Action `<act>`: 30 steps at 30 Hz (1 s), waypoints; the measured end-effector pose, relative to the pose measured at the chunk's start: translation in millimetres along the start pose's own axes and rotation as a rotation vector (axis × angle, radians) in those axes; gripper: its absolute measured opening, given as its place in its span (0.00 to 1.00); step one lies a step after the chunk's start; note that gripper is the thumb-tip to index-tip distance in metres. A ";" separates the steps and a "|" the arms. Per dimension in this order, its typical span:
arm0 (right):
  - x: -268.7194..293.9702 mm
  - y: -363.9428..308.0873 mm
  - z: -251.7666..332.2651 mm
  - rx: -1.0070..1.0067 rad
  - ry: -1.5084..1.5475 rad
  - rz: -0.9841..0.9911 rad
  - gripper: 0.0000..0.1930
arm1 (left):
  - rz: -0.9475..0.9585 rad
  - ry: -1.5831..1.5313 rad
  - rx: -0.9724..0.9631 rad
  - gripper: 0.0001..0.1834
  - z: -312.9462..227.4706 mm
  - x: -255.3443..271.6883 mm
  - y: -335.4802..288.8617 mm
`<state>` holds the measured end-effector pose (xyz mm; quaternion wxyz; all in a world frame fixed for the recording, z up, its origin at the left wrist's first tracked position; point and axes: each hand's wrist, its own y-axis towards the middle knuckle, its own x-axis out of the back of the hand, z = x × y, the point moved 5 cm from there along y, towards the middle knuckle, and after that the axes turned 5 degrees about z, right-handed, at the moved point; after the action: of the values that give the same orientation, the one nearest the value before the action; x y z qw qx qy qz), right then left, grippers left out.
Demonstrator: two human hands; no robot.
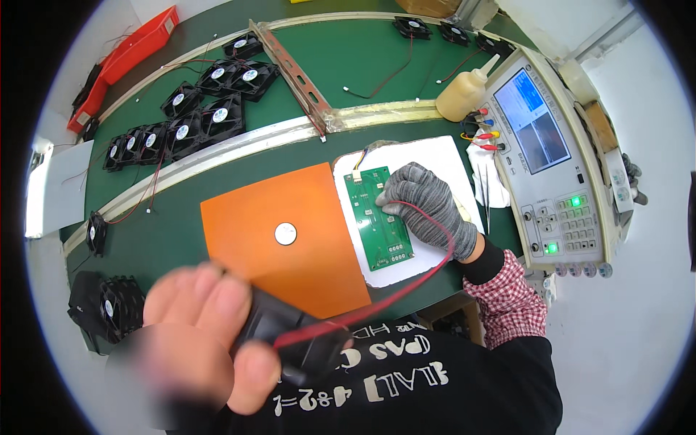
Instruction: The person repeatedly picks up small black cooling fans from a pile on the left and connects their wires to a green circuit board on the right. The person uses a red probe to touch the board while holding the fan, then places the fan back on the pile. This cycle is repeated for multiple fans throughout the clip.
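Close to the camera at the lower left, my bare left hand (pixel 199 319) is closed around a black cooling fan (pixel 304 362), which is blurred and partly covered by the fingers. A red wire (pixel 451 250) loops from this fan up to my right hand (pixel 428 206), which wears a grey knitted glove. The right fingertips pinch the wire's far end over the green circuit board (pixel 370 225); whether a plug sits there is hidden. The board lies on a white foam pad (pixel 442 152), with a white connector (pixel 356 175) and thin leads at its top left.
An orange sheet (pixel 246 217) bearing a round white disc (pixel 286 233) lies left of the pad. Several black fans (pixel 217 116) stand beyond the pale rail. At right are a test instrument (pixel 551 152), a squeeze bottle (pixel 462 94) and tweezers (pixel 487 192). A red bin (pixel 138 47) sits far left.
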<state>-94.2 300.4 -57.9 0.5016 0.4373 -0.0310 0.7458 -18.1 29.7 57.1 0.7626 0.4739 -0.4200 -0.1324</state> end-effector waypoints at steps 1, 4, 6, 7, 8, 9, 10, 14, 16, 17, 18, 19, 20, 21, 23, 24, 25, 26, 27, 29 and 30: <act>-2.7 2.8 2.1 0.023 -0.009 -0.006 0.07 | -0.090 0.062 -0.088 0.32 -4.2 -8.4 14.0; -1.8 0.2 0.8 0.003 -0.075 -0.020 0.07 | 0.091 -0.093 -0.080 0.44 22.3 -56.2 56.1; -2.3 0.0 0.7 -0.050 -0.068 0.016 0.07 | 0.084 -0.101 0.066 0.48 55.3 -104.3 56.0; -4.4 -3.8 -3.5 -0.093 0.143 -0.061 0.06 | 0.058 -0.076 0.151 0.48 74.6 -128.8 49.2; -4.7 -4.7 -3.9 -0.132 0.180 -0.085 0.06 | 0.051 -0.030 0.266 0.45 91.7 -145.4 36.8; -2.2 -6.6 -4.7 -0.181 0.210 -0.113 0.07 | 0.239 0.157 0.398 0.40 105.1 -157.6 27.3; 0.1 -6.9 -6.4 -0.227 0.245 -0.137 0.07 | 0.430 0.350 0.531 0.36 120.6 -163.8 11.9; 8.2 0.4 8.4 -0.166 0.150 -0.152 0.09 | 0.744 0.462 0.577 0.16 171.0 -168.4 -59.3; 10.1 -1.9 9.8 0.009 0.037 -0.199 0.14 | 0.558 0.343 0.435 0.09 150.9 -145.4 -51.5; 13.1 -1.9 14.8 0.028 -0.023 -0.223 0.16 | 0.514 0.162 0.462 0.07 129.8 -134.5 -38.4; 15.1 -2.8 20.0 0.046 -0.086 -0.246 0.18 | 0.486 0.005 0.409 0.07 104.6 -124.0 -26.6; 11.8 -5.5 23.9 0.051 -0.072 -0.222 0.27 | 0.443 -0.127 0.270 0.07 78.3 -110.2 -21.3; 8.6 -2.0 35.4 0.133 -0.095 -0.186 0.30 | 0.420 -0.211 0.146 0.06 49.2 -98.2 -21.8; 6.6 4.6 51.1 0.215 -0.121 -0.151 0.32 | 0.359 -0.315 -0.016 0.05 21.9 -86.2 -20.7; 4.0 11.9 75.8 0.322 -0.013 -0.052 0.37 | 0.317 -0.380 -0.365 0.06 -17.1 -63.1 -34.7; -8.7 -3.8 58.4 0.240 -0.157 0.011 0.34 | 0.296 -0.289 -0.431 0.06 -20.5 -55.5 -36.1; -2.2 -5.7 60.8 0.239 -0.199 -0.035 0.30 | 0.270 -0.200 -0.497 0.06 -19.5 -47.9 -40.5; 3.5 -7.3 62.1 0.242 -0.233 -0.080 0.26 | 0.251 -0.107 -0.559 0.06 -16.3 -40.2 -48.8; 9.1 -4.4 56.6 0.219 -0.225 -0.073 0.23 | 0.605 0.145 -0.098 0.06 28.3 -42.8 -88.3; 13.0 3.4 40.8 0.097 -0.384 -0.080 0.14 | 0.575 0.324 0.387 0.07 81.3 -31.7 -106.4; 17.4 7.5 36.7 0.050 -0.510 -0.047 0.11 | 0.233 0.247 0.377 0.09 94.5 -20.3 -66.9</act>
<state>-79.2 291.5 -20.5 0.4836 0.6243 -0.1278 0.6000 -89.8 -50.3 9.6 0.7165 0.5686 -0.3926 0.0957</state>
